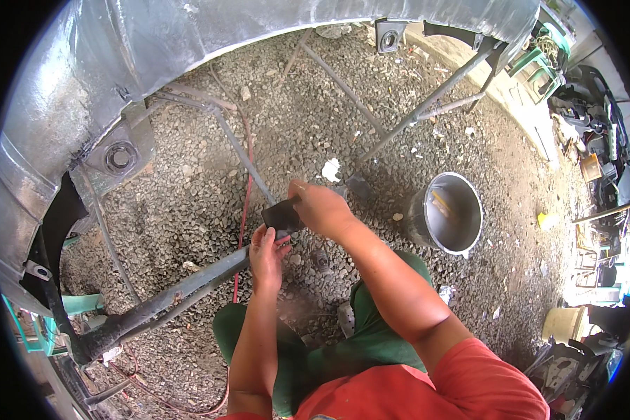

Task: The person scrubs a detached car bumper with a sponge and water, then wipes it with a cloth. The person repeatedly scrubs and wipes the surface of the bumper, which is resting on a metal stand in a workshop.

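Nearest, ahead of the green trousers, the left hand is placed with its thumb raised to the lower edge of a dark flat piece and its fingers loosely bent beneath; whether the edge is pinched cannot be told. The right hand is closed on the piece's right end, knuckles up. The dark piece is thus located directly ahead of the left hand and left of the right; its visible long axis is set roughly crosswise, rising slightly rightward, and both hands are equally near. A thick gray bar is aligned obliquely from lower left toward the left hand; contact cannot be confirmed. To the right, a gray bucket is positioned on the gravel. Beyond, a thin rod is directed toward the piece, and the far side is bounded by a curved metal panel.
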